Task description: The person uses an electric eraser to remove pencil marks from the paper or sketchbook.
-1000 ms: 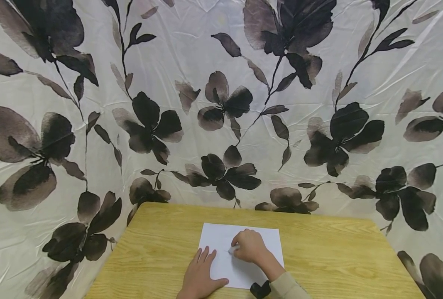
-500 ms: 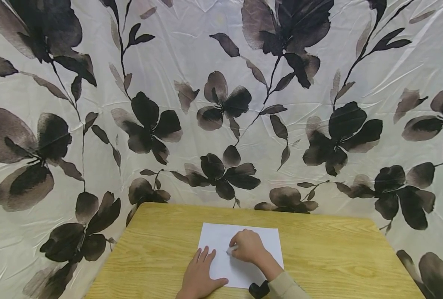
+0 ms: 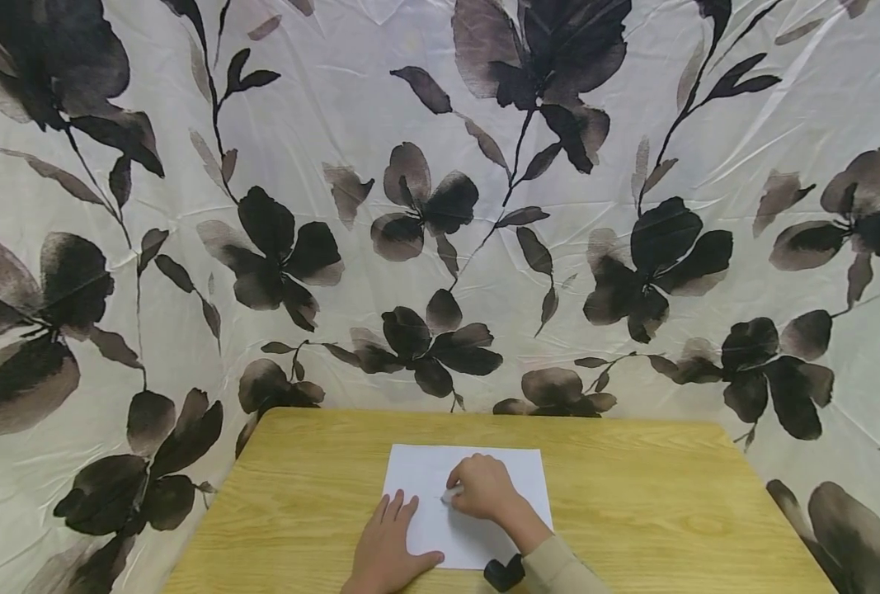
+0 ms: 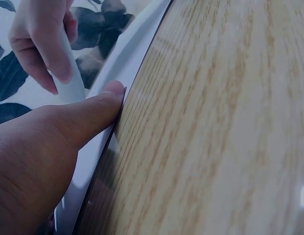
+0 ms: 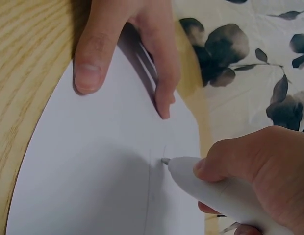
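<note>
A sheet of white paper [image 3: 417,464] lies on the wooden table, crossed by faint pencil lines [image 5: 148,191] in the right wrist view. My right hand [image 3: 484,487] grips a thick white electric eraser [image 5: 215,191], thumb along its tapered front. Its small grey tip [image 5: 165,160] meets the paper beside the faint lines. My left hand [image 3: 391,544] rests with spread fingers on the paper's left side. In the left wrist view, the left thumb [image 4: 100,105] presses near the sheet's edge. Part of the eraser is hidden in the right palm.
The yellow wood-grain table [image 3: 632,495] extends on both sides of the sheet. A pale cloth with dark flowers [image 3: 440,355] hangs behind and beside it. A black object [image 3: 505,573] sits at the right wrist by the beige sleeve [image 3: 562,565].
The head view has turned slightly, shifting the scene left. My right hand makes only small movements with the eraser at the same spot. The left hand stays in place on the paper.
</note>
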`<state>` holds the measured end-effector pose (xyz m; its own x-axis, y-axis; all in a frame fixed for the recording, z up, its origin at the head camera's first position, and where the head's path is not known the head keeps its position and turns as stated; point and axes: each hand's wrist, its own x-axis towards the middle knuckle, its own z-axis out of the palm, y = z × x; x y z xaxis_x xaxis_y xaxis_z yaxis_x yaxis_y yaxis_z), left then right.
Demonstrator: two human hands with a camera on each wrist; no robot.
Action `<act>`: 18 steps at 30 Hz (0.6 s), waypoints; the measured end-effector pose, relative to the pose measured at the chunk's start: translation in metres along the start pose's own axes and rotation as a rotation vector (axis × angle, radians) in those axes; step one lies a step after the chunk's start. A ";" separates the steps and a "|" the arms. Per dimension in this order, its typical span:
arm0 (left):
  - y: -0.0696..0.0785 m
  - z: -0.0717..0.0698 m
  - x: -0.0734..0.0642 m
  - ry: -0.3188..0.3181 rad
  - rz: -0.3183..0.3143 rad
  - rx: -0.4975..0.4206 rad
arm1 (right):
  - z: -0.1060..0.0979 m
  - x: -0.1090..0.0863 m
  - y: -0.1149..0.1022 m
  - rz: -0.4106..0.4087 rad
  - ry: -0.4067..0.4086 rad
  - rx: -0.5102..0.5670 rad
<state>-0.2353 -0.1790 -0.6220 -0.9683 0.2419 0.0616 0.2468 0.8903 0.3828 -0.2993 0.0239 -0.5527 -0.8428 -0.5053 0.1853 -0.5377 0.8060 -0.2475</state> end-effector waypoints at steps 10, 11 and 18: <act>-0.003 0.005 -0.001 -0.002 0.015 0.006 | 0.003 0.001 -0.002 0.006 0.002 0.001; -0.003 0.005 -0.001 -0.001 0.016 0.007 | 0.003 0.001 -0.003 0.003 0.005 -0.001; -0.002 0.000 -0.001 0.015 0.017 -0.006 | 0.002 0.004 -0.004 -0.001 0.010 -0.011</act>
<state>-0.2348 -0.1809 -0.6226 -0.9646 0.2508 0.0820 0.2627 0.8838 0.3871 -0.3003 0.0184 -0.5531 -0.8420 -0.5031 0.1947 -0.5381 0.8090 -0.2366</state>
